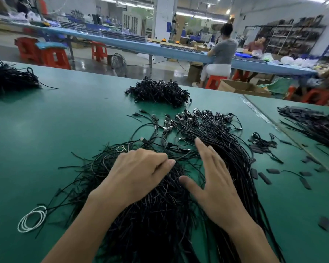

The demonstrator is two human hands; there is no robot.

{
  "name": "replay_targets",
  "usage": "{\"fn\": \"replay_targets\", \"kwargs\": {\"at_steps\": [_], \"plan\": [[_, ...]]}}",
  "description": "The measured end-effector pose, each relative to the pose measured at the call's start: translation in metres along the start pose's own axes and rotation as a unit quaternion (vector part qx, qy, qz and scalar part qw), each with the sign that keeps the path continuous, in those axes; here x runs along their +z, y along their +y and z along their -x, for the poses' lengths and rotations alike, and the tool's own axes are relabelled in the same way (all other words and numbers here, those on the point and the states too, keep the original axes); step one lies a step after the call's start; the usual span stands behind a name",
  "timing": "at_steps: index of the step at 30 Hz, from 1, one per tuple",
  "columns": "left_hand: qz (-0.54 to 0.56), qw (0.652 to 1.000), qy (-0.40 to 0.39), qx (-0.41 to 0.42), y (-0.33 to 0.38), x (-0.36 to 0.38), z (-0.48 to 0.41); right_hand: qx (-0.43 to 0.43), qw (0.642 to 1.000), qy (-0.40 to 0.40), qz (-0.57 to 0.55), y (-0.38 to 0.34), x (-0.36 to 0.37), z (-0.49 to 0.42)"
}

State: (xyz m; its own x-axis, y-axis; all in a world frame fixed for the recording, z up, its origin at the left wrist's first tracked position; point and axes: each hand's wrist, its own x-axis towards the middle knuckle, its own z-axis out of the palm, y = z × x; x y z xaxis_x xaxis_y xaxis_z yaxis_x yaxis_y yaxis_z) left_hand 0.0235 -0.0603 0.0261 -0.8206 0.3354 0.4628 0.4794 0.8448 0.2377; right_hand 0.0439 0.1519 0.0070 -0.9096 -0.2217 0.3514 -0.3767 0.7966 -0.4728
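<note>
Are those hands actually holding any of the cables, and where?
The left hand pinches a few black cables mid-length between thumb and fingertips; the right hand rests open on the pile, holding nothing.

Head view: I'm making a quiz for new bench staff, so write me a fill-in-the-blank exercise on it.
The left hand pinches ____ cables.
The hand with straight fingers is the ____ one.
A ____ cord coil lies on the table.
The table is ____.
Missing: black; right; white; green.

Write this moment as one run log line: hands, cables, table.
left hand: fingers curled on black cable pile, grip unclear | right hand: open, on same pile | green table: white cord coil at left
</note>
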Motion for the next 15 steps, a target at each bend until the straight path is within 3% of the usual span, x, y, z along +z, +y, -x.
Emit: {"fn": "replay_targets", "kwargs": {"at_steps": [2, 5, 11, 13, 15], "plan": [[0.014, 1.0, -0.012, 0.022, 0.004, 0.002, -0.001, -0.046, 0.999, -0.019, 0.005, -0.004, 0.001, -0.003], [0.023, 0.999, -0.019, 0.015, 0.005, 0.003, -0.001, -0.044, 0.996, -0.015, -0.077, -0.008, 0.008, -0.001], [0.026, 0.99, 0.008, -0.136, -0.007, 0.001, 0.0, 0.03, 0.956, 0.084, -0.279, -0.004, 0.012, 0.003], [0.036, 0.987, -0.032, -0.152, -0.007, 0.001, 0.001, 0.038, 0.935, 0.119, -0.333, -0.008, 0.008, -0.003], [0.122, 0.975, -0.111, -0.147, -0.004, 0.001, 0.004, 0.04, 0.909, 0.147, -0.388, -0.014, 0.002, -0.012]]}}
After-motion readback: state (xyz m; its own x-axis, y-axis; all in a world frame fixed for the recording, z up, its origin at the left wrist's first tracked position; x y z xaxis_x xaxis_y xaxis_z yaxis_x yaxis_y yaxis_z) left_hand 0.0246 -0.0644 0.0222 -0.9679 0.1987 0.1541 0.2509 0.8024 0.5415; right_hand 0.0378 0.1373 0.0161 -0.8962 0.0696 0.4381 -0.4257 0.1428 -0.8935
